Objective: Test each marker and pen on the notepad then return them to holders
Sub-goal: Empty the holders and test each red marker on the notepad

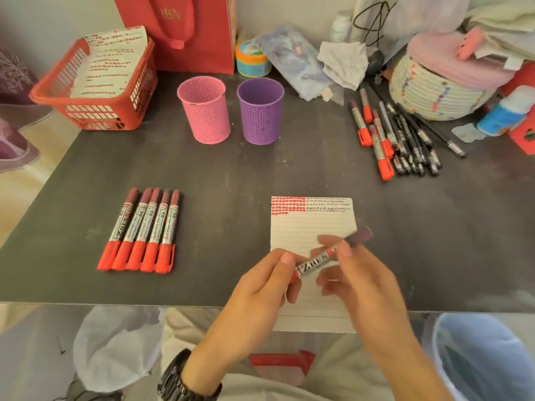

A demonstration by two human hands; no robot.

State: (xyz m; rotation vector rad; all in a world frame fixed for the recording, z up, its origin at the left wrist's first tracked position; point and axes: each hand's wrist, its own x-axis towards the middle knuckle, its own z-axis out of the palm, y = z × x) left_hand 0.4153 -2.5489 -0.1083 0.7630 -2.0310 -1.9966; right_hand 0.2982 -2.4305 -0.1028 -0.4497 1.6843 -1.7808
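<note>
A red marker (315, 263) is held over the lined notepad (309, 224), both hands on it. My left hand (260, 287) grips its red cap end; my right hand (356, 273) pinches the barrel near its dark end. Red and black test marks fill the notepad's top lines. Several red markers (139, 230) lie in a neat row at the left. A pile of red markers and black pens (396, 134) lies at the right. The pink holder (204, 110) and the purple holder (260, 111) stand upright at the back; nothing shows above their rims.
A red basket (95, 82) with marked paper sits at back left, a red bag (188, 30) behind the holders. A woven basket (434, 88) and clutter fill the back right. The dark table's front edge (115, 303) runs below the notepad.
</note>
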